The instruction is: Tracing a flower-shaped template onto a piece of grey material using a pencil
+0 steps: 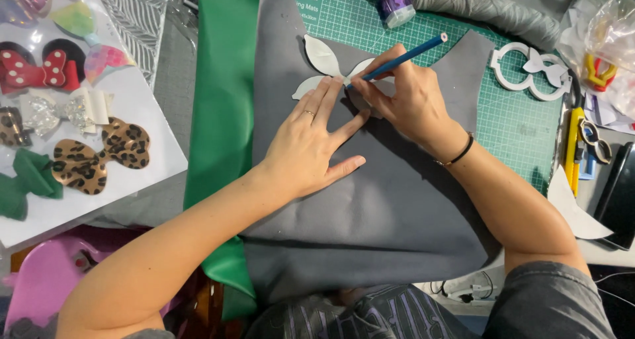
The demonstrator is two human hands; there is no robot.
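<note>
A grey sheet of fabric [370, 207] lies spread over a green cutting mat [509, 124]. On its upper part rests a white petal-shaped template [322, 58]. My left hand [317, 137] lies flat on the sheet with its fingertips pressing the template's lower edge. My right hand [403, 97] holds a blue pencil [403, 58] whose tip touches the template's edge just beside my left fingertips.
A green sheet [221, 114] lies under the grey one at left. Several finished bows, one red with white dots [30, 71] and one leopard print [99, 155], sit on white card at left. A white bow-shaped template [529, 71] and a yellow cutter [572, 147] lie at right.
</note>
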